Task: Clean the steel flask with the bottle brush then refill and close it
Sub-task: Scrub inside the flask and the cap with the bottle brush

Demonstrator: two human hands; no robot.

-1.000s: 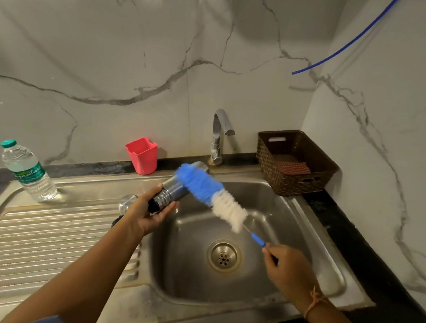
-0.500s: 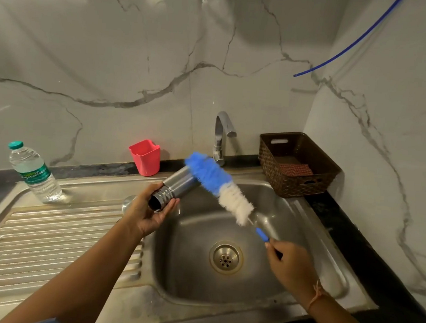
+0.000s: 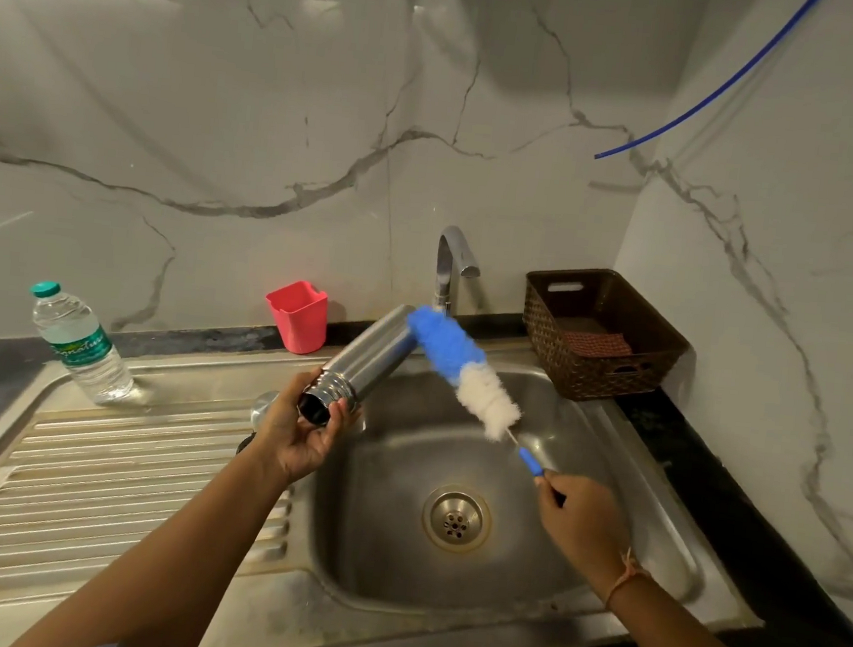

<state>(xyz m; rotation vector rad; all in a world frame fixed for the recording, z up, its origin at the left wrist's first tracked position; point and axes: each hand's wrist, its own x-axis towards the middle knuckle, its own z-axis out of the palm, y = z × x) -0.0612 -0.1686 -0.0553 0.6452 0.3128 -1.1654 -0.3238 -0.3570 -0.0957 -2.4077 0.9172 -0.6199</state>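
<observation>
Marble walls back a steel sink [image 3: 392, 568] with a ribbed drainboard, where a water bottle [image 3: 82, 344] stands well to the left. Over the basin the left hand [image 3: 295, 441] grips the flask [image 3: 369, 359] round its threaded neck, the open mouth facing the person and the base pointing up toward the tap [image 3: 450, 263]. The right hand [image 3: 577, 517] is closed round the handle of the brush [image 3: 461, 373], whose blue tip lies against the flask's base end, outside it. Nothing has gone in yet, I judge. The head must swing round to the mouth, and the fingers curled there may block it or get jabbed. The fluffy head looks wider than the neck, so a hard push could jam. With only the neck held, the slick flask could slip and drop into the sink.
</observation>
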